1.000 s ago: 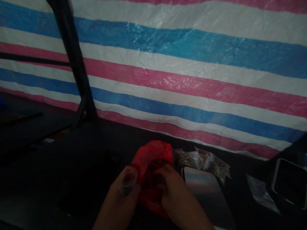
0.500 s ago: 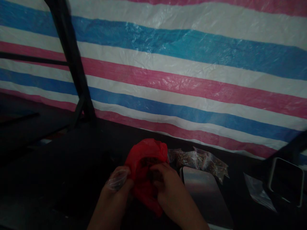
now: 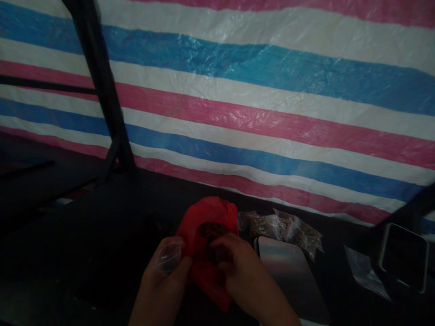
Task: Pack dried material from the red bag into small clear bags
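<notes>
A red plastic bag point(image 3: 204, 215) stands with its mouth open, showing a dark, clumped filling point(image 3: 210, 230). At its left edge my left hand point(image 3: 168, 267) is closed on a small clear plastic bag point(image 3: 169, 257); its thumb and fingertips touch the red plastic. My right hand point(image 3: 238, 265) reaches into the mouth of the red bag from the right. Its fingers are curled and pinched together beside the dark filling, and whatever lies between them is too dark to make out.
Right of the red bag lies a flat silver-topped device point(image 3: 288, 271). Behind it are several clear bags of brownish pieces point(image 3: 282, 228). Farther right are a flat clear bag point(image 3: 367, 274) and a pale-rimmed dark object point(image 3: 404, 258). A striped sheet point(image 3: 258, 113) hangs behind, by a black frame point(image 3: 102, 90).
My right hand has shifted slightly right and down, exposing more of the dark filling. My left hand has moved a little right, still holding the clear bag.
</notes>
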Motion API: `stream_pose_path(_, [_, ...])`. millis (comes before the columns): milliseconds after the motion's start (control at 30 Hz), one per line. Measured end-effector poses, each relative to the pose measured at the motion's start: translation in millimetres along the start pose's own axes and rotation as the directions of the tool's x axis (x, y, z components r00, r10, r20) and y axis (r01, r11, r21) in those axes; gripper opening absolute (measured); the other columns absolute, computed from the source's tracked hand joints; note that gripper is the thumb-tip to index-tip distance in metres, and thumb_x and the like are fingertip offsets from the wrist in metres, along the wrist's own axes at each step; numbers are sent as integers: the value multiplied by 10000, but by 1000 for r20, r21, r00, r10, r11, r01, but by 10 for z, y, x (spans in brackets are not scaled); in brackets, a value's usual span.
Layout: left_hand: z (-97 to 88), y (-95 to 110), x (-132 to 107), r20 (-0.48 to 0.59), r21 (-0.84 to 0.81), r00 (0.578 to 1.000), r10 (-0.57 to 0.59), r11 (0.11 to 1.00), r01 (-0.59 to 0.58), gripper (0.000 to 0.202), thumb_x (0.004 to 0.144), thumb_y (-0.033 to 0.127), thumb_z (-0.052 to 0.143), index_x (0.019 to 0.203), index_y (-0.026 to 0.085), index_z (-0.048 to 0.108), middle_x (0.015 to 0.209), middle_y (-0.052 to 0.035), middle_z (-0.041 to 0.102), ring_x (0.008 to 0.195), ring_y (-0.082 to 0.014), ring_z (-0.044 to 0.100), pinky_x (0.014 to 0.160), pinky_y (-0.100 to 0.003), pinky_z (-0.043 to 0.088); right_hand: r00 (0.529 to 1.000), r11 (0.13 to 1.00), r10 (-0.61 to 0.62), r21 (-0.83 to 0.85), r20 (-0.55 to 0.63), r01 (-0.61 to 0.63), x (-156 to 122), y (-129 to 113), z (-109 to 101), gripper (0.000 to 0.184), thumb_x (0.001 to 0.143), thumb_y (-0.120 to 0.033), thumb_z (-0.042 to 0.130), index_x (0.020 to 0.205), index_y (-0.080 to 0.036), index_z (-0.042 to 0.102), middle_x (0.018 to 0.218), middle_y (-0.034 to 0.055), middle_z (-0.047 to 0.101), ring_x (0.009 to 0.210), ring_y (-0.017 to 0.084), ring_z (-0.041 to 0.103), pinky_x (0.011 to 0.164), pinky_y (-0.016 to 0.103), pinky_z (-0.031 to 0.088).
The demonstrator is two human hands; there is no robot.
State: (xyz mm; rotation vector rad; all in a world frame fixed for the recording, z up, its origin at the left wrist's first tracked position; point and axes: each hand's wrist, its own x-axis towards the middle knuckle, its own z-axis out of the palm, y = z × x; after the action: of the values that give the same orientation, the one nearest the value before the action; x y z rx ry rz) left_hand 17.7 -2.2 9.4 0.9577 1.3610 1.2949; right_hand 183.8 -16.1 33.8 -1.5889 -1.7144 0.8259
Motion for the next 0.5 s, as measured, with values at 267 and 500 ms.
stream_pose_path(267, [-13,-12,16,87,62,996,-4,998,-2,201,655,295,744,836,236,681,821,-15,739,787,-248,709,692,-328,598,998,998,-10,-63,-67,6,58,-6,5,530,750,79,497,1112,-222,741,1198,59,722,1156,221,675,1029,357,485])
stream_pose_path(500, [-2,-51,-12,92,-115,990,-111,986,122,349,587,270,794,920,220,703,859,-28,774,785,-256,738,733,-374,619,999,996,-42,-77,4,42,25,-35,21,548,769,77,504,1144,-235,754,1212,53,726,1166,213,681,1028,331,478])
